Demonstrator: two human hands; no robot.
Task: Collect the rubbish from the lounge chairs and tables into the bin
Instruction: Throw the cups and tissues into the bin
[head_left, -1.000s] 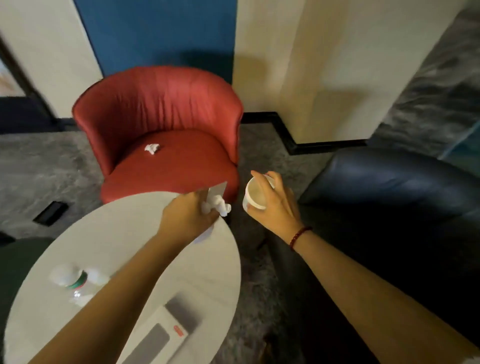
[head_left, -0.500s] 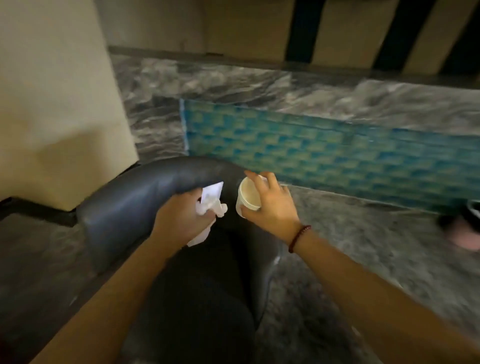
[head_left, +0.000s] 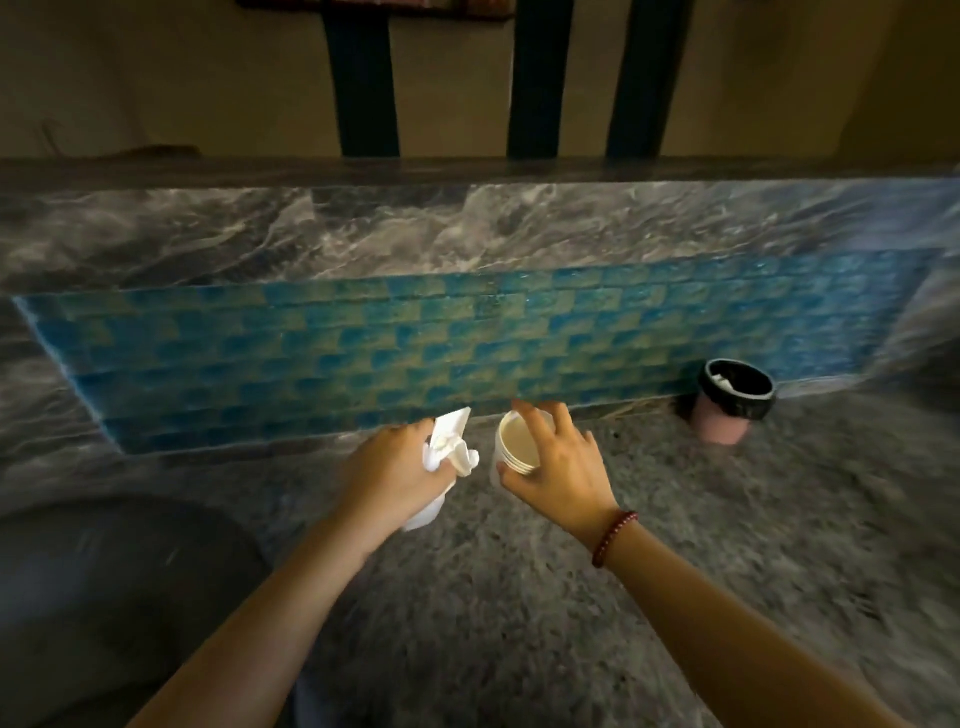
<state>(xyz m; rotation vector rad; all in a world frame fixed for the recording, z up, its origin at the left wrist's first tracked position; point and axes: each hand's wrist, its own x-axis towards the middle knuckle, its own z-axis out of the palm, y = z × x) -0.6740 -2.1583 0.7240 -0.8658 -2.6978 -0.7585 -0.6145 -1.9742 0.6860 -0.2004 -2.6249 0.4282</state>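
My left hand (head_left: 389, 473) is closed around a bunch of crumpled white tissues and paper (head_left: 449, 444), held in front of me above the grey floor. Just to its right, my right hand (head_left: 558, 467) grips a stack of white paper cups (head_left: 511, 447), open mouth facing me. A small pink bin (head_left: 727, 423) with a black liner stands on the floor at the right, against the wall's base, some way beyond my right hand. A bit of white rubbish shows inside it.
A low wall of grey marble with a blue-green mosaic band (head_left: 415, 343) runs across ahead. A dark chair (head_left: 104, 597) fills the lower left corner. Grey speckled floor (head_left: 675, 493) lies between me and the bin.
The view has swung right from the red chair and round table, past the dark chair, to the mosaic wall. The bin has come into sight. Both hands keep their loads.
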